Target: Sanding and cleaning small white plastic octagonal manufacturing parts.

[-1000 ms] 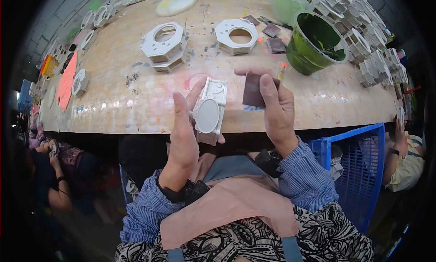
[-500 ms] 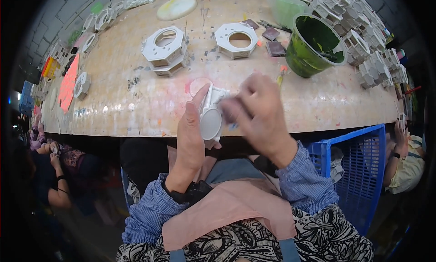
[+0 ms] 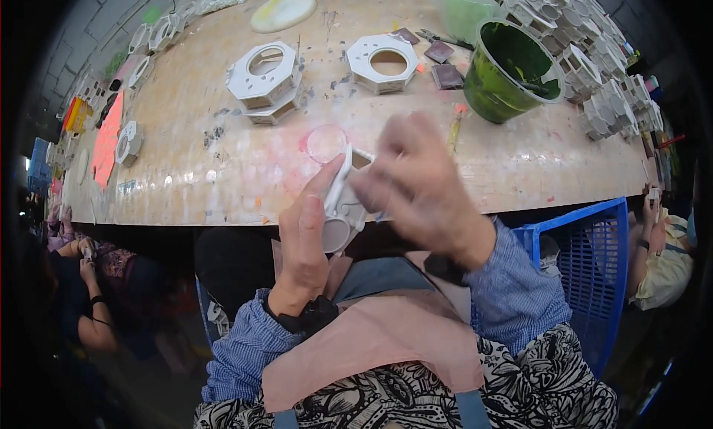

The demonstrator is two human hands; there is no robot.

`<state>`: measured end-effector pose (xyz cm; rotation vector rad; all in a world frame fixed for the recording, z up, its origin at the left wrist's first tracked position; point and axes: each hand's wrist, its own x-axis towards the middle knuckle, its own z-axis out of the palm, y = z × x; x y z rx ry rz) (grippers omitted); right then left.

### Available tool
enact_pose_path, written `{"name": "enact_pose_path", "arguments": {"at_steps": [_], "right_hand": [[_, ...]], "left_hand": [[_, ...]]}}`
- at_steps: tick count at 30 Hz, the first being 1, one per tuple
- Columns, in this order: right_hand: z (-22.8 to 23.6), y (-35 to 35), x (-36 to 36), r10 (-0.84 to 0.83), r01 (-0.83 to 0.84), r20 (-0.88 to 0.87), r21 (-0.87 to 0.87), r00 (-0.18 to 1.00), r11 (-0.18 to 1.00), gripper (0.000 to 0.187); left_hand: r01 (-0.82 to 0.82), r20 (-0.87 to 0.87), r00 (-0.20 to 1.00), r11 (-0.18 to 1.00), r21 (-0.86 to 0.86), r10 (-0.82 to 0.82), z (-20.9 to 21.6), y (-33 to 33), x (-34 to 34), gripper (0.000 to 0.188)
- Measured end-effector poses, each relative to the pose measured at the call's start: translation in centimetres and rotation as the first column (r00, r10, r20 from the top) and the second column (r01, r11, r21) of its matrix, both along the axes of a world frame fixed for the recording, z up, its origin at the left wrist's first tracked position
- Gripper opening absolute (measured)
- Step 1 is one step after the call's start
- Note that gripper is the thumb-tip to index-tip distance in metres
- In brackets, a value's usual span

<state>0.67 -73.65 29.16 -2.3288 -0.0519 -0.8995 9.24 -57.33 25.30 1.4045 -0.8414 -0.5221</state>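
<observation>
My left hand (image 3: 303,236) is closed round a white moulded piece (image 3: 343,217) with a round end and raised struts, held tilted over the table's front edge. My right hand (image 3: 423,180) is at the right side of this piece, its fingers curled inward and smeared by motion. Whatever is pinched in them is hidden by the blur. Beyond my hands stand white octagonal frames with round openings: a stacked pair (image 3: 264,80) to the left and a single frame (image 3: 382,62) to the right.
A green-stained bucket (image 3: 494,91) stands at right, beside dark square pads (image 3: 448,77) and pliers (image 3: 445,39). White parts (image 3: 605,102) pile up far right. An orange-pink sheet (image 3: 108,147) lies left. A blue crate (image 3: 587,280) sits below the edge; co-workers are at both sides.
The white piece has tilted and dropped slightly toward me in my left hand. My right hand remains blurred beside it, its fingers now closer over the piece's upper right side.
</observation>
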Motion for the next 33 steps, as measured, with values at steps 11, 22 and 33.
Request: {"name": "enact_pose_path", "arguments": {"at_steps": [11, 22, 33], "right_hand": [[-3.4, -0.9, 0.0, 0.021, 0.162, -0.196, 0.863, 0.98, 0.478, 0.031], [-5.8, -0.1, 0.9, 0.103, 0.028, -0.052, 0.973, 0.993, 0.227, 0.045], [-6.5, 1.0, 2.5, 0.192, -0.101, 0.191, 0.911, 0.963, -0.399, 0.051]], "left_hand": [[0.038, -0.35, 0.936, 0.999, 0.0, -0.035, 1.1, 0.9, -0.2, 0.066], [0.015, -0.378, 0.924, 0.992, -0.122, -0.06, 0.8, 1.1, -0.4, 0.076], [0.067, -0.396, 0.908, 0.98, -0.186, -0.137, 0.6, 1.0, -0.6, 0.085]]}}
